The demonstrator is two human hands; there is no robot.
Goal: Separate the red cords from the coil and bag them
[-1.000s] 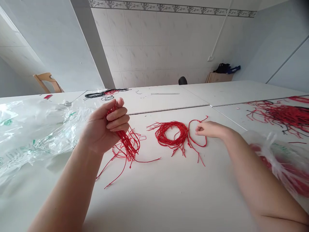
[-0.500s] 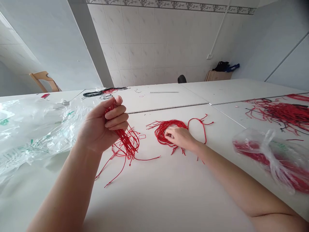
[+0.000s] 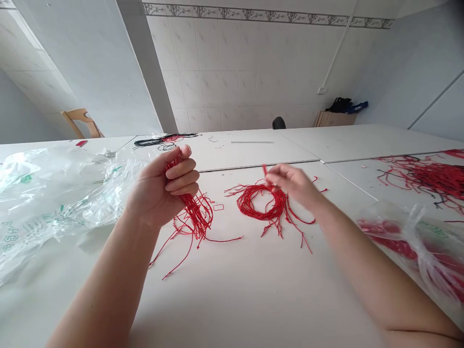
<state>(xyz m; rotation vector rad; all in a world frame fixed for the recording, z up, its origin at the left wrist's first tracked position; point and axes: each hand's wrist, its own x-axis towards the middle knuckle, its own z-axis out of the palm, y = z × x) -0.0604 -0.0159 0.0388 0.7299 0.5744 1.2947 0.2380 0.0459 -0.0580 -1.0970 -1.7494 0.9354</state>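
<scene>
My left hand (image 3: 168,183) is closed around a bundle of thin red cords (image 3: 197,215), raised over the table. Their loose ends hang down and spread on the white surface. A round coil of red braided cords (image 3: 246,208) lies to the right, with knotted ends fanning out. Over the far right edge of that coil is my right hand (image 3: 292,183), slightly blurred, thumb and fingers pinched together. A short piece of red cord (image 3: 265,170) sticks out from its fingertips; the rest of that cord is partly hidden.
Clear plastic bags (image 3: 65,193) cover the table's left side. A knotted bag of red cords (image 3: 409,241) sits at right, before a red and black cord pile (image 3: 431,176). Further back lie black cords (image 3: 155,141), a thin ruler-like strip (image 3: 253,142) and a small red rubber band (image 3: 218,208).
My right hand has lifted from the coil's middle to its far right edge, drawing up a red cord. The coil's centre now shows. My left hand keeps its hold; the view has shifted slightly.
</scene>
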